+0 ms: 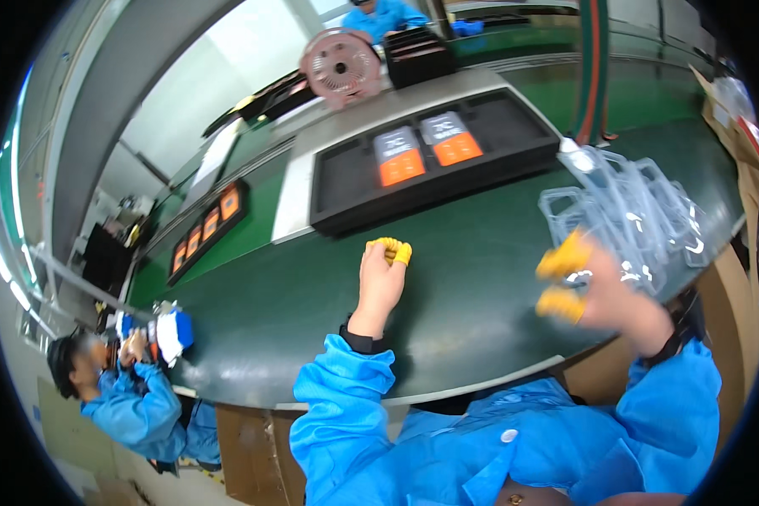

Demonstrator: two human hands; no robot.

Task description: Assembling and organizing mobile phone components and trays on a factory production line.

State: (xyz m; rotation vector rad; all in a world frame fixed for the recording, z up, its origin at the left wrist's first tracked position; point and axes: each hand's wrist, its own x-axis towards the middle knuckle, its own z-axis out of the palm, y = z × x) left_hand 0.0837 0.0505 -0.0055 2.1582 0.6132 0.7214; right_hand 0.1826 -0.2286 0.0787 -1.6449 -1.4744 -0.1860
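**Reaching toward clear plastic trays at the green counter**

Looking down from the head view, we note both of our hands over the green counter [447, 278], each forearm in a blue sleeve with a dark cuff at the wrist.

Left hand [380, 282]: resting on the counter surface, fingers [392, 250] curled inward into a loose fist. Yellow finger cots cover the fingertips. We see nothing held in it.

Right hand [603, 291]: raised at the near edge of a stack of clear plastic trays [641, 211], motion-blurred. Its fingers [563, 257], also in yellow cots, are spread apart and overlap the lower edge of the stack. Whether they actually grip a tray we cannot tell; the blur hides the contact.

Position of the clear trays: on the right part of the counter, well apart from the left hand, beside a cardboard box [746, 160] at the right rim.

Other observations:
- A black moulded tray [434, 173] lies across the far side of the counter, ahead of the left hand, carrying two grey-and-orange packs [426, 150] side by side in its middle.
- A second long black tray [207, 226] with orange pieces sits further left.
- A pink round fan [341, 66] stands beyond the black tray.
- A person in blue [126, 396] works at lower left; another person in blue [384, 15] is at the top.
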